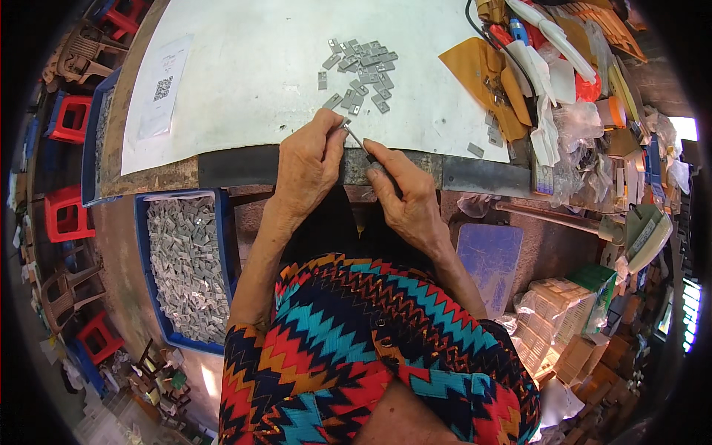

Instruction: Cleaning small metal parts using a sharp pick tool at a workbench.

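My left hand is closed at the table's near edge, its thumb and forefinger pinching a small grey metal piece. In my right hand is a slim hand tool with a thin metal shaft and a dark handle; its exact kind is unclear. The shaft's tip meets the piece, or lies right beside it. Just beyond my fingers, a loose heap of similar flat grey metal pieces with small holes lies on the white tabletop sheet.
Below the table at left stands a blue tray full of grey pieces. A printed paper lies on the sheet's left. Brown paper, plastic bags and tools clutter the right. Red stools stand at far left.
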Motion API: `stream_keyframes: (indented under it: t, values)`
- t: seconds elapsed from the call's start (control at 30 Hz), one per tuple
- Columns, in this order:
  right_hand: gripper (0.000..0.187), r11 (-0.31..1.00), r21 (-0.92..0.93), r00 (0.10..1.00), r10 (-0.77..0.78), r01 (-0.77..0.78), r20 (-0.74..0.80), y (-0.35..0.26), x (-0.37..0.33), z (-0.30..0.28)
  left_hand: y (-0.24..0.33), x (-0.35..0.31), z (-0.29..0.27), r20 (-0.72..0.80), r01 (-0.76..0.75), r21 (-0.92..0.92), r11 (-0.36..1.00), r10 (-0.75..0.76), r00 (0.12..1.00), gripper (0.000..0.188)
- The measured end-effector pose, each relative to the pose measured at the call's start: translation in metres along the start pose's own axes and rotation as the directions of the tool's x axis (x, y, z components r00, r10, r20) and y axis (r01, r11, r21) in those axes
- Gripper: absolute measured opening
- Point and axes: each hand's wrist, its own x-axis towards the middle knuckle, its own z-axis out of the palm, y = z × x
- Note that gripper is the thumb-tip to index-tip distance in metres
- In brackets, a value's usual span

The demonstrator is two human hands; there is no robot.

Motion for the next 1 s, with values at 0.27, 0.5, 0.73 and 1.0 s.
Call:
stream_keyframes:
  t: [0.27, 0.5, 0.73, 1.0]
  values:
    - [0.038, 0.993, -0.056, 0.994, -0.103, 0.101, -0.044, -0.008, -0.001, 0.006, -0.009, 0.000, -0.003, -0.033, -0.339, 0.194, 0.920, 0.352, 0.935, 0.010]
    - [0.030, 0.995, 0.080, 0.998, -0.055, 0.058, -0.040, -0.014, -0.003, -0.002, -0.007, -0.004, 0.000, -0.042, -0.333, 0.112, 0.936, 0.339, 0.940, 0.010]
    - [0.030, 0.837, 0.349, 0.904, 0.353, -0.421, 0.242, -0.015, 0.008, -0.007, -0.010, -0.007, -0.006, -0.016, -0.198, 0.110, 0.974, 0.201, 0.980, 0.009]
    - [0.032, 0.940, 0.218, 0.946, 0.208, -0.264, 0.247, -0.004, -0.001, 0.004, -0.063, -0.081, -0.116, -0.218, 0.108, 0.403, 0.909, -0.019, 0.976, 0.025]
